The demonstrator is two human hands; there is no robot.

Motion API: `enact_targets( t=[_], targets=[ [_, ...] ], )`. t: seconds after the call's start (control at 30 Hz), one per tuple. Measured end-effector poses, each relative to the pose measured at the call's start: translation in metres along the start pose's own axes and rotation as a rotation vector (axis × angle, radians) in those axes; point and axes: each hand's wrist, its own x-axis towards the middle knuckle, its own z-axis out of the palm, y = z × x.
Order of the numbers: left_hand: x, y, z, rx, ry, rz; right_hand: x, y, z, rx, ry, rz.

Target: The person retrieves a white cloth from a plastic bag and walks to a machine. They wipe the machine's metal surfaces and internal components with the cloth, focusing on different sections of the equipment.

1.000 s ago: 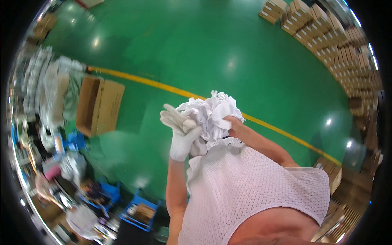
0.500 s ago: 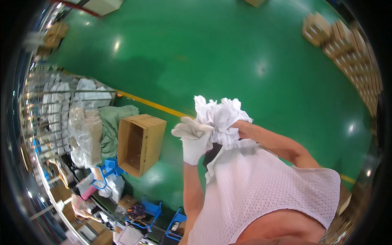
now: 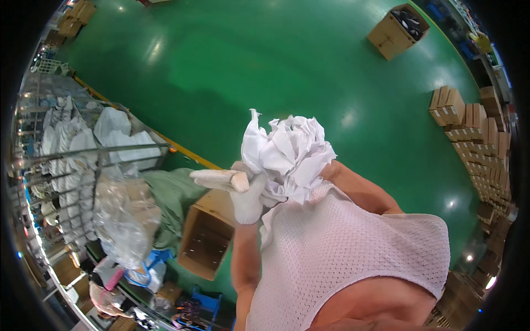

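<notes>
While the gloved left hand (image 3: 244,194) meets the left side of the crumpled white sheets (image 3: 290,153), fingers pointing away, the bare right hand (image 3: 330,171) meets their right; neither grip can be told.

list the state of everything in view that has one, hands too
bundle: white, crumpled, held up off the floor
left hand: gloved, against the bundle
right hand: bare, mostly hidden behind the bundle
near box: open
far box: open, with things inside
cartons: stacked
green sheet: rumpled
clear plastic: crumpled
</notes>
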Motion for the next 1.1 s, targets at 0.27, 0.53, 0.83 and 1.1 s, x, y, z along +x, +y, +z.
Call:
enact_targets(
  t=[0.27,0.53,0.83,1.1],
  targets=[
    [0.232,0.146,-0.056,0.231,0.088,0.091,0.277,-0.115,0.036,0.3,-0.144,-0.026],
    [0.46,0.264,-0.159,-0.49,0.323,0.034,0.567,-0.222,0.094,0.428,-0.333,0.12],
    [0.683,0.438,-0.247,-0.239,0.622,0.426,0.881,-0.35,0.165,0.305,-0.448,0.2],
    [0.903,0.626,-0.361,0.698,0.178,-0.123,1.11,-0.401,0.193,0.032,-0.262,0.225]
  ],
)
